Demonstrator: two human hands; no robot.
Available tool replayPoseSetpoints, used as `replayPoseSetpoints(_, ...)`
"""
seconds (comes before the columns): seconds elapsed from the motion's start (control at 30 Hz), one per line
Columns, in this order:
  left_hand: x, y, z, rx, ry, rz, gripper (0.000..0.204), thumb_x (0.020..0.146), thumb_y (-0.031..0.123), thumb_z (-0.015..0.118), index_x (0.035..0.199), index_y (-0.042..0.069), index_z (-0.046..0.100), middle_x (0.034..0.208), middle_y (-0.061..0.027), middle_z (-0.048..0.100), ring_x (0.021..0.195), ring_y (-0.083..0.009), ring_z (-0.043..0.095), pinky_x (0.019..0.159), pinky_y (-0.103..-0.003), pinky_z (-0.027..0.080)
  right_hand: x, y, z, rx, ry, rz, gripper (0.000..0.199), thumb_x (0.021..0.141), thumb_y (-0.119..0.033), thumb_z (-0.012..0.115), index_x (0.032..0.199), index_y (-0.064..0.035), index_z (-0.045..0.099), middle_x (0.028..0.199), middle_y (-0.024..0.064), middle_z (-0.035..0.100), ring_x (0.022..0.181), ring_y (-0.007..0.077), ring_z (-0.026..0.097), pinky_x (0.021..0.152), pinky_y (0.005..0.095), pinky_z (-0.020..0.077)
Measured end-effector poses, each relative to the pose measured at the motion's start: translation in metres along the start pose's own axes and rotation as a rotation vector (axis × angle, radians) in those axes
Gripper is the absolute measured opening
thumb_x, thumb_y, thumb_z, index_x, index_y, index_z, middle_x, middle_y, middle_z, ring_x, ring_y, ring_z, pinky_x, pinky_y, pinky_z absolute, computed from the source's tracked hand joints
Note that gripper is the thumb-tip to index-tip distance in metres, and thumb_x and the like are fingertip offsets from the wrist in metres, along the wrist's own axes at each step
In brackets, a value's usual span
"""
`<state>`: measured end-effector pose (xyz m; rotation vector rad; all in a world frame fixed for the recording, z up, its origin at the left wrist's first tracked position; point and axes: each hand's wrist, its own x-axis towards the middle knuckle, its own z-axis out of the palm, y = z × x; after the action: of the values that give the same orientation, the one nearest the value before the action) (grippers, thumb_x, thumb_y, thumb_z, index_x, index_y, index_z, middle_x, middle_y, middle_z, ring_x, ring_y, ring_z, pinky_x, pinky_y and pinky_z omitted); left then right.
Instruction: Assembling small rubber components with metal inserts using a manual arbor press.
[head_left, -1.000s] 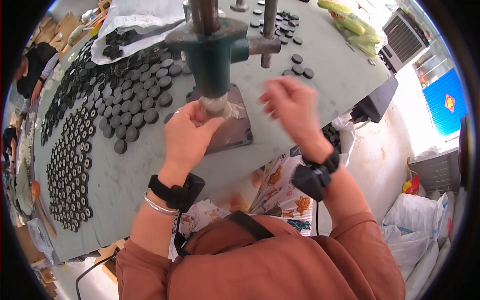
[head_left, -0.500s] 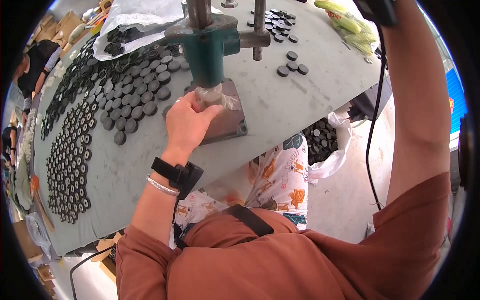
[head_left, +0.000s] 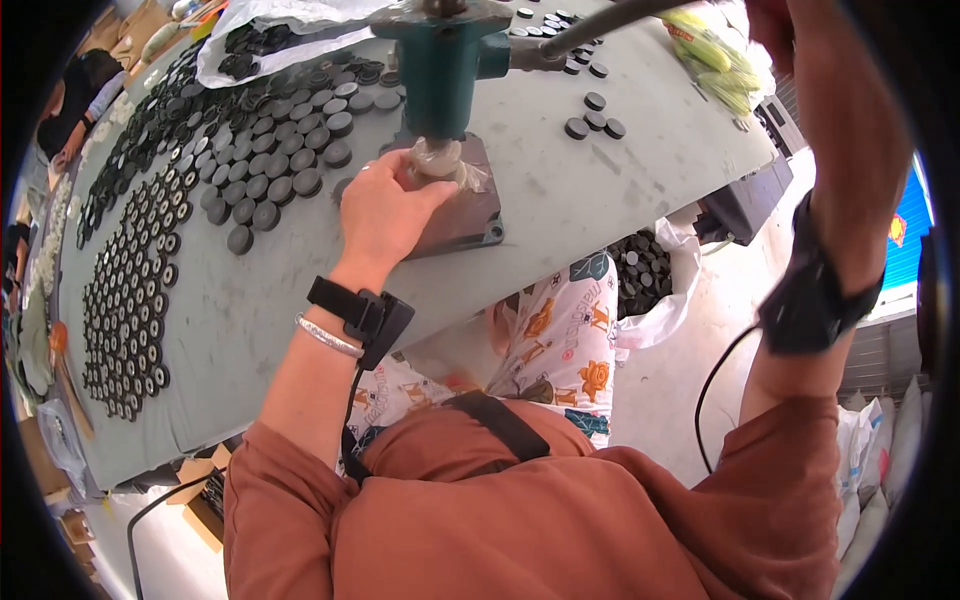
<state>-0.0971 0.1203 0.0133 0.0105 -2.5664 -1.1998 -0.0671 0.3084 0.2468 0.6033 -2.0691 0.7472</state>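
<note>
My left hand (head_left: 385, 212) is closed, thumb and fingers around a round piece wrapped in clear plastic film (head_left: 434, 163). That piece sits directly beneath the ram of a green hand press (head_left: 437, 85), over its dark metal base plate (head_left: 465, 215). What lies inside the film is hard to make out. At the upper right, my raised right hand (head_left: 772, 32) is partly cut off by the edge. Its fingers look curled at the outer end of the press lever (head_left: 620, 16), though the contact itself is out of view.
Many black round caps (head_left: 265, 175) cover the table's left side, beside rows of ring-like pieces (head_left: 130, 310). Several caps (head_left: 595, 122) lie right of the press. A bag of green produce (head_left: 715, 60) lies beyond. Below the table edge stands a white sack (head_left: 680, 290) of caps.
The press lever has swung from upright to slanting right. My right arm has come down, bringing its wrist strap into view. My left hand keeps its hold under the ram; the view has shifted slightly.
</note>
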Motion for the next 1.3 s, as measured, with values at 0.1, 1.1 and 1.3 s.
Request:
replayPoseSetpoints(0.1, -0.001, -0.006, 0.005, -0.163, 0.012, 0.026, 0.04, 0.068, 0.017, 0.075, 0.102, 0.0, 0.063, 0.072, 0.0024, 0.051, 0.061, -0.0057, 0.046, 0.055, -0.021, 0.041, -0.043, 0.008, -0.03, -0.15, -0.143, -0.104, 0.012, 0.085, 0.0, 0.051, 0.096, 0.0007, 0.057, 0.084, 0.008, 0.062, 0.057, 0.0055, 0.048, 0.054, 0.0188, 0.0406)
replayPoseSetpoints(1.1, -0.004, -0.076, -0.035, 0.273, 0.114, 0.043, 0.048, 0.069, 0.028, 0.069, 0.109, 0.003, 0.058, 0.084, -0.0105, 0.058, 0.081, -0.0243, 0.057, 0.071, -0.034, 0.046, -0.137, -0.007, 0.006, 0.019, -0.075, -0.117, 0.005, 0.08, 0.003, 0.053, 0.083, 0.0027, 0.05, 0.086, 0.0174, 0.063, 0.055, 0.0063, 0.054, 0.053, 0.0211, 0.0453)
replayPoseSetpoints(1.3, -0.004, -0.023, -0.016, -0.027, 0.058, 0.245, 0.047, 0.068, 0.03, 0.072, 0.104, 0.002, 0.06, 0.097, -0.01, 0.055, 0.087, -0.0224, 0.055, 0.076, -0.031, 0.046, -0.029, -0.013, -0.008, -0.176, -0.074, 0.172, 0.013, 0.084, -0.013, 0.051, 0.082, -0.0013, 0.057, 0.063, 0.0031, 0.058, 0.053, 0.0072, 0.051, 0.05, 0.0211, 0.04)
